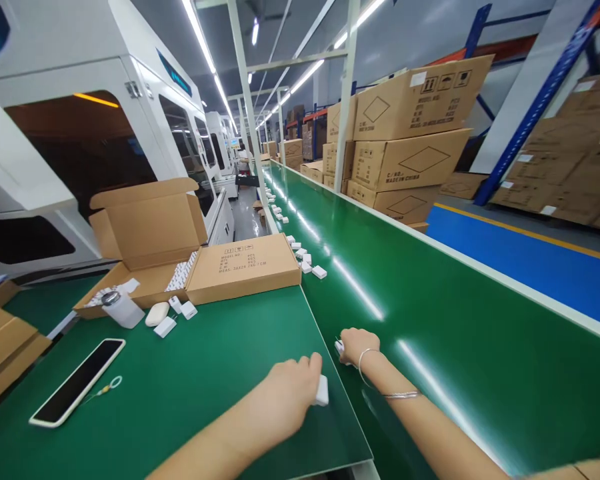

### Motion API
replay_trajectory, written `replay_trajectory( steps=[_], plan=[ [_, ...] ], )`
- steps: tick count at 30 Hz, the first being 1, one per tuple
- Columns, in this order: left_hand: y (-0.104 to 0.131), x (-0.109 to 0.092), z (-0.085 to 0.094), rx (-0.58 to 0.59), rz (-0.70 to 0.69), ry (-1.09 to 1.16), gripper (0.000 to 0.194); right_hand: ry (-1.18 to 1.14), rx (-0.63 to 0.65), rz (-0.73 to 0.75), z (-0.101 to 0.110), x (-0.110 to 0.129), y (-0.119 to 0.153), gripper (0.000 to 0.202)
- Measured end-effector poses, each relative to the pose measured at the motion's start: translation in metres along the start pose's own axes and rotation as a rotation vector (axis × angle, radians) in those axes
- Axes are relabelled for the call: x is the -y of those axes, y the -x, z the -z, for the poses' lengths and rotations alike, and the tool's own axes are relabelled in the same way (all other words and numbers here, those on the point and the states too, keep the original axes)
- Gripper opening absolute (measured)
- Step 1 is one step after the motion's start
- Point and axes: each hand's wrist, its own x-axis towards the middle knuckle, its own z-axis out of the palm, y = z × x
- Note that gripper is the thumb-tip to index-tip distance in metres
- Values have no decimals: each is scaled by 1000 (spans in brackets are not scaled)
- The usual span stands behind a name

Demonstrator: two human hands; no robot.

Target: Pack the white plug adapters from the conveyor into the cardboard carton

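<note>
My left hand (296,390) is closed around a white charger plug (322,391) just above the right edge of the green work table (230,347). Over the green conveyor belt (430,293), my right hand (360,345) grips another white charger plug (339,347), mostly covered by the fingers; thin metal prongs seem to show at its end. More white charger plugs (319,272) lie loose along the belt's left side. Several others, such as this charger plug (165,327), rest on the table near the boxes.
An open carton (145,233) holding white items stands beside a closed flat carton (245,265). A bottle (123,309), a white rounded object (157,314) and a phone (79,381) lie on the table. Stacked cartons (410,160) flank the belt; a white machine (95,73) stands left.
</note>
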Motion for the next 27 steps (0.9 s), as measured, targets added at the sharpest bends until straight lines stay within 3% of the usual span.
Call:
replay_trajectory(
  steps=[3,7,10,15,19,21,24,27],
  plan=[
    [1,19,0,35,110,-104,48,-76,-27,55,13,-7,12,24],
    [-7,29,-12,24,170,-102,36,-274,-34,302,20,0,48,27],
    [-12,26,-20,61,143,-35,35,-405,-48,438,4,19,79,29],
    [-8,23,-35,47,73,105,42,-422,-131,467,-29,36,103,32],
    [13,48,-53,-44,36,464,88,-318,-228,507,-23,31,104,63],
    [24,65,-63,-102,14,698,94,-233,-266,560,-13,35,105,62],
    [29,87,-80,-241,28,1049,70,-98,-286,654,-4,55,105,47],
    [20,98,-99,-530,154,1312,35,31,-299,693,-3,77,101,42]
  ],
)
